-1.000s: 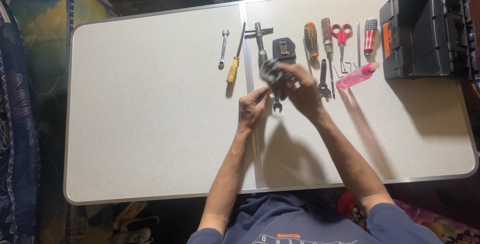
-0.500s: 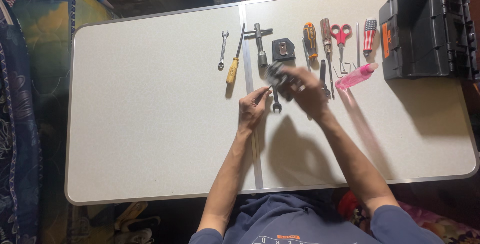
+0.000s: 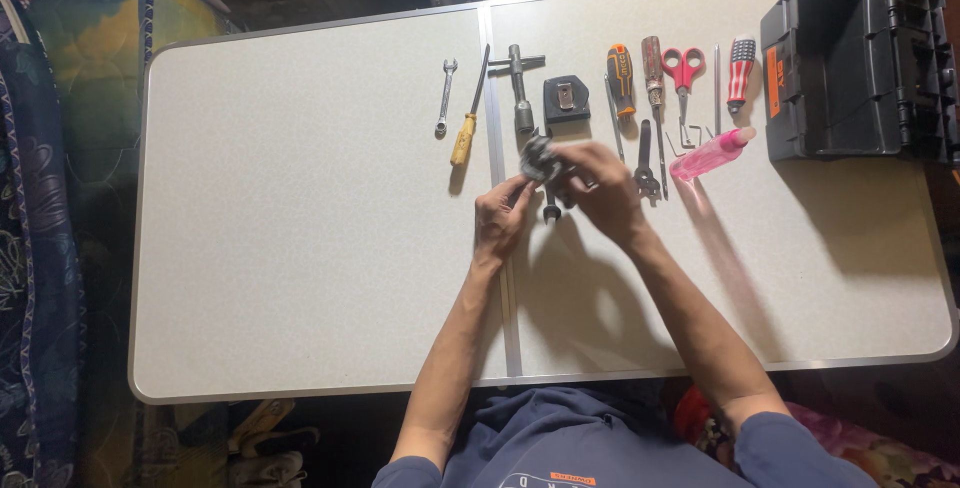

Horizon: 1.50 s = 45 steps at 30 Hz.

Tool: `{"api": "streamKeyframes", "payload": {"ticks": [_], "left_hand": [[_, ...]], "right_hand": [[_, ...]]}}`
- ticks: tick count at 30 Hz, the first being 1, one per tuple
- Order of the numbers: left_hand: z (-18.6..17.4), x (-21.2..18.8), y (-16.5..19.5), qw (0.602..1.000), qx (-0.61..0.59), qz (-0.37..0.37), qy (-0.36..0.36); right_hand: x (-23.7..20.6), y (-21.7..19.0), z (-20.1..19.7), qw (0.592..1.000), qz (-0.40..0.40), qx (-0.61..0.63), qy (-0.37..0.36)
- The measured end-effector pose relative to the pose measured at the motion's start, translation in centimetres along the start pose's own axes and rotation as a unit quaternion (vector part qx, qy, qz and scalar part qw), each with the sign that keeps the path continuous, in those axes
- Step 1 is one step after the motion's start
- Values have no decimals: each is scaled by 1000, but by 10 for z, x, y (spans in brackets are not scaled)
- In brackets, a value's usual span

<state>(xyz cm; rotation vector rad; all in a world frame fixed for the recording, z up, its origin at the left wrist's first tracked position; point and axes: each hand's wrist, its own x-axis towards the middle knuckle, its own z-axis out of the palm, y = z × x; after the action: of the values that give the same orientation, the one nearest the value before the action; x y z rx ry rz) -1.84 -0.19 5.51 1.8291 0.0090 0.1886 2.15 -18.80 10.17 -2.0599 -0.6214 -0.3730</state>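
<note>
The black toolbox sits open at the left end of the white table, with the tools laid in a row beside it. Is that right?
Not quite. The head view shows the black toolbox open at the right end of the white table, not the left. The tools, such as the red-handled scissors, do lie in a row beside it.

Left arm: bare forearm rises from the lower edge of the view, nearly straight, leaning slightly rightward toward its grip.
Left hand (image 3: pixel 500 220): back of the hand faces the camera, fingers curled, thumb and forefinger stretched up and right in a pinching grip.
Right arm: bare forearm runs diagonally from the lower right, a dark blue sleeve at the upper arm, wrist bent slightly inward.
Right hand (image 3: pixel 598 188): back of the hand up, fingers bunched leftward in a closed grip just right of the left hand's fingertips.
Spacing: the two grips meet, fingertips nearly touching; elbows well apart.
</note>
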Motion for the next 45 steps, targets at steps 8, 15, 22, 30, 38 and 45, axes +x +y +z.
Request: {"api": "streamKeyframes", "payload": {"ticks": [8,15,22,30,38,45], "left_hand": [[0,0,-4,999,-44,17,7],[-2,0,-8,999,36,-21,-19],[1,-1,-10,999,-41,32,0],[-3,-2,-6,998,-53,43,-11],[0,-2,-10,998,-58,26,-12],[-5,-2,-16,997,-52,48,-42]], "right_hand": [[16,3,-10,991,20,-94,97],[2,-4,10,999,-6,-39,-18],[10,4,-8,988,48,-112,91],[11,-6,2,996,-27,-83,-4],[14,-5,-14,995,85,12,52],[11,5,4,999,-23,-33,13]]}}
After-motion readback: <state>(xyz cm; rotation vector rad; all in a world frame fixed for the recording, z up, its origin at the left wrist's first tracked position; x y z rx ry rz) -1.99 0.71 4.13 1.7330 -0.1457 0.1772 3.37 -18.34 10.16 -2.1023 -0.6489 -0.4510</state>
